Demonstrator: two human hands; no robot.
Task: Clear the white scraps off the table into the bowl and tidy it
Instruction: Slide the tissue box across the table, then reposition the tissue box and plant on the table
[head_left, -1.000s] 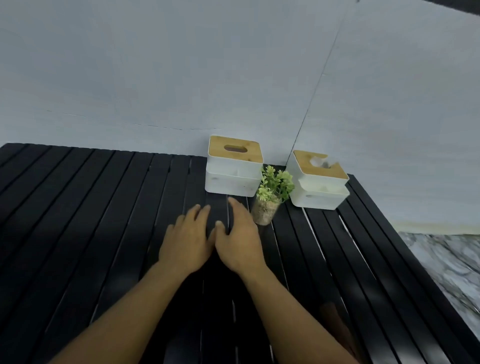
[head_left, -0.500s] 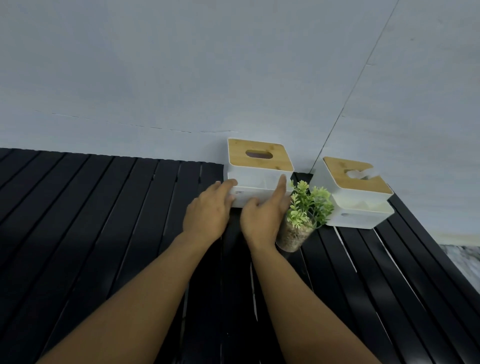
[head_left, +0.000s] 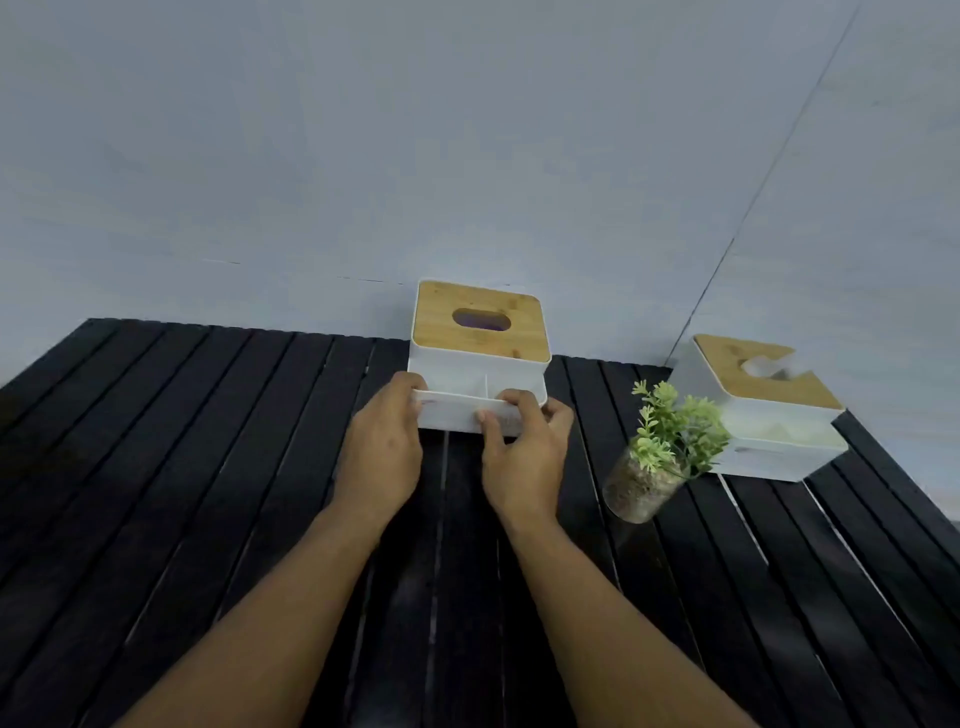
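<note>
A white tissue box (head_left: 470, 371) with a wooden lid and an oval slot stands at the far edge of the black slatted table (head_left: 208, 467), against the wall. My left hand (head_left: 384, 447) grips its front left corner, fingers curled over the rim of the front tray. My right hand (head_left: 524, 452) holds the front right part, thumb on the front face and fingers hooked over the rim. No white scraps and no bowl show in the head view.
A small green plant in a glass pot (head_left: 660, 457) stands just right of my right hand. A second white box with a wooden lid (head_left: 763, 410) sits at the far right, near the table edge. The grey wall (head_left: 467, 156) rises behind.
Both hands reached forward from the bare table middle to the tissue box and took hold of its front rim. The camera moved closer.
</note>
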